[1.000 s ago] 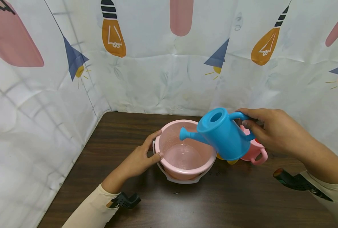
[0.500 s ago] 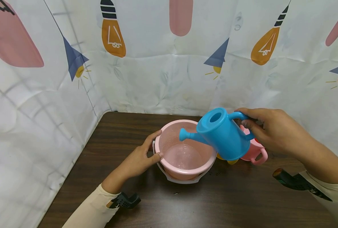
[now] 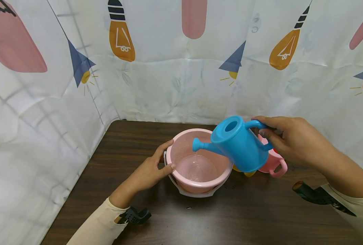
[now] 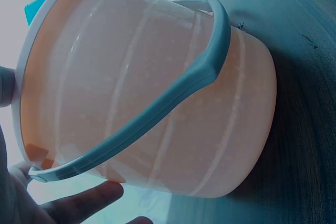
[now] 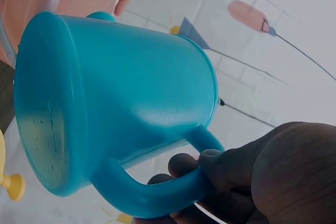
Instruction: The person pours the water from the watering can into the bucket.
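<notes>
My left hand (image 3: pixel 149 172) grips the left rim of a pink bucket (image 3: pixel 181 149), its thumb at the rim, fingers spread along the outside. The bucket stands upright on the table, with its pale bail handle (image 4: pixel 173 98) hanging down on the near side. A blue watering can (image 3: pixel 242 148) is tilted left over the bucket's right edge. Its round spout head (image 3: pixel 197 144) hangs above the bucket's opening. Shallow water with ripples (image 3: pixel 196 168) shows on the bucket's bottom. My right hand (image 3: pixel 292 136) holds the can by its handle (image 5: pixel 142 198), thumb on top and fingers curled beneath.
Behind the blue can, partly hidden, stands a pink vessel with a looped handle (image 3: pixel 279 168). A yellow item (image 3: pixel 249 174) peeks out beside it, showing a knob (image 5: pixel 16 186) in the right wrist view. The dark wooden table (image 3: pixel 200 224) meets printed curtains (image 3: pixel 169 85) behind and left.
Almost everything stays put: both hands, the bucket and the tilted watering can hold their places, with only a very slight shift of the can. The ripples in the bucket's water vary.
</notes>
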Demonstrator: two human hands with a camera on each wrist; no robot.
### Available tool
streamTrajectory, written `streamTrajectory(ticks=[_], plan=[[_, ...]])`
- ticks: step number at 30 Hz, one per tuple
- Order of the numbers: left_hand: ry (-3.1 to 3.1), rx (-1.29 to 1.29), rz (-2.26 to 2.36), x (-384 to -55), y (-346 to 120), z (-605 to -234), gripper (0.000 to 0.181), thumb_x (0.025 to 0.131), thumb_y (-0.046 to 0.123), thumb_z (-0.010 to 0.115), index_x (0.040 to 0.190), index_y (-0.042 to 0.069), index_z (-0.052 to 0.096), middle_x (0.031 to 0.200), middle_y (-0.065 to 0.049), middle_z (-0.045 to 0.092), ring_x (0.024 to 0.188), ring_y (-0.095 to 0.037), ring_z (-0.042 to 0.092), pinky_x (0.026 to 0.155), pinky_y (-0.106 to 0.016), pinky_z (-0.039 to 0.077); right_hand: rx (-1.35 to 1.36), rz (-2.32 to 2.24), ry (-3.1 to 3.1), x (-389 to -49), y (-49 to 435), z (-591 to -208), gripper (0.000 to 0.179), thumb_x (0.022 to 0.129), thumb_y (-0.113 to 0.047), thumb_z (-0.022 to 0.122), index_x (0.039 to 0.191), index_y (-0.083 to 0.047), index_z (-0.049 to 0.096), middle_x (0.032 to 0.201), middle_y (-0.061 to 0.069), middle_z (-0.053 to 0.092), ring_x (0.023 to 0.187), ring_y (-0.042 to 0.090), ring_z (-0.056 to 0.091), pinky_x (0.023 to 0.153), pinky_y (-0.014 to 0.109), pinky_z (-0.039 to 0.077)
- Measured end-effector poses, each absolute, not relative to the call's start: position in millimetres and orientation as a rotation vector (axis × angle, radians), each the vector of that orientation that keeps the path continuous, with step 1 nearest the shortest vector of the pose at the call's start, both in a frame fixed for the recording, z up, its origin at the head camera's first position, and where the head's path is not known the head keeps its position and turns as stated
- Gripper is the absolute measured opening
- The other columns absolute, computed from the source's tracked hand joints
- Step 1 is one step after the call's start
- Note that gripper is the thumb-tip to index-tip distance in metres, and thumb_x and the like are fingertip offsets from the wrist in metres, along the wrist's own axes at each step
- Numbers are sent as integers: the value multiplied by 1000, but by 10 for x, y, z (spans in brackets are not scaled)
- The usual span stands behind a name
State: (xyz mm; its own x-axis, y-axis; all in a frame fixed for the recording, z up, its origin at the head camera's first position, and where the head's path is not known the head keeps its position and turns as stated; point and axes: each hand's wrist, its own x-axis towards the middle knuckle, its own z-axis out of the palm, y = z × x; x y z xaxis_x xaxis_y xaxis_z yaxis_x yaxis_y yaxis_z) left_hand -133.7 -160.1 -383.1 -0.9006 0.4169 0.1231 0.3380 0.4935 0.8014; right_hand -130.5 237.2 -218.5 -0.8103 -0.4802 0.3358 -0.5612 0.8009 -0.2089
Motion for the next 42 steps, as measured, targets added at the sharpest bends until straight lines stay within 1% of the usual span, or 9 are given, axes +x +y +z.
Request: streamTrajectory(ticks=[4, 8, 13, 18, 20, 24, 28, 36, 42], plan=[[2643, 662, 1379, -1336, -1599, -3827, 77, 98, 45, 63, 161, 40, 19, 126, -6, 68, 117, -23, 63, 96, -58, 46, 811, 446, -2710, -1304, 2369, -2183, 45, 95, -4, 71, 139, -3, 63, 114, 18, 73, 81, 22, 66, 60, 33, 50], [2644, 654, 1377, -1334, -1596, -3824, 77, 98, 45, 63, 161, 40, 19, 126, -6, 67, 118, -24, 62, 96, -60, 45, 807, 462, -2704, -1285, 2361, -2178, 46, 95, -4, 71, 140, -5, 63, 112, 16, 73, 75, 20, 61, 56, 29, 46], [2653, 655, 1373, -1338, -1596, -3831, 77, 98, 45, 63, 161, 40, 20, 126, -6, 68, 117, -25, 63, 96, -60, 45, 805, 478, -2698, -1280, 2355, -2181, 47, 94, -4, 72, 140, -6, 63, 112, 15, 73, 75, 19, 60, 54, 28, 44], [2657, 656, 1367, -1341, -1598, -3838, 76, 98, 45, 62, 161, 39, 20, 126, -7, 68, 117, -26, 63, 96, -60, 45, 803, 473, -2686, -1279, 2351, -2187, 47, 94, -4, 72, 140, -6, 64, 103, 10, 73, 66, 14, 55, 50, 27, 40], [2651, 652, 1373, -1337, -1596, -3834, 76, 98, 45, 62, 161, 40, 20, 126, -7, 68, 117, -26, 63, 96, -60, 45, 800, 465, -2680, -1273, 2350, -2188, 47, 94, -4, 72, 140, -7, 64, 97, 6, 72, 61, 12, 51, 48, 26, 38], [2639, 652, 1385, -1333, -1592, -3829, 76, 98, 44, 63, 161, 40, 20, 127, -8, 67, 118, -26, 62, 97, -61, 45, 793, 460, -2677, -1273, 2356, -2193, 47, 94, -5, 72, 140, -8, 64, 91, 1, 68, 57, 10, 48, 47, 26, 36], [2639, 648, 1385, -1325, -1590, -3819, 77, 98, 44, 63, 161, 40, 20, 126, -7, 68, 118, -26, 63, 96, -60, 45, 792, 463, -2671, -1275, 2359, -2198, 47, 94, -5, 73, 140, -8, 65, 90, 1, 69, 57, 10, 48, 47, 26, 37], [2642, 642, 1375, -1323, -1592, -3811, 77, 98, 45, 63, 161, 40, 20, 124, -6, 68, 116, -26, 63, 96, -59, 46, 784, 502, -2659, -1277, 2366, -2212, 47, 93, -5, 74, 140, -8, 65, 100, 7, 74, 65, 14, 55, 49, 27, 40], [2634, 655, 1387, -1320, -1593, -3810, 76, 98, 45, 63, 161, 39, 20, 123, -6, 68, 116, -26, 63, 96, -61, 45, 774, 495, -2653, -1278, 2367, -2220, 47, 93, -6, 74, 140, -9, 65, 93, 3, 72, 59, 11, 51, 47, 27, 37]])
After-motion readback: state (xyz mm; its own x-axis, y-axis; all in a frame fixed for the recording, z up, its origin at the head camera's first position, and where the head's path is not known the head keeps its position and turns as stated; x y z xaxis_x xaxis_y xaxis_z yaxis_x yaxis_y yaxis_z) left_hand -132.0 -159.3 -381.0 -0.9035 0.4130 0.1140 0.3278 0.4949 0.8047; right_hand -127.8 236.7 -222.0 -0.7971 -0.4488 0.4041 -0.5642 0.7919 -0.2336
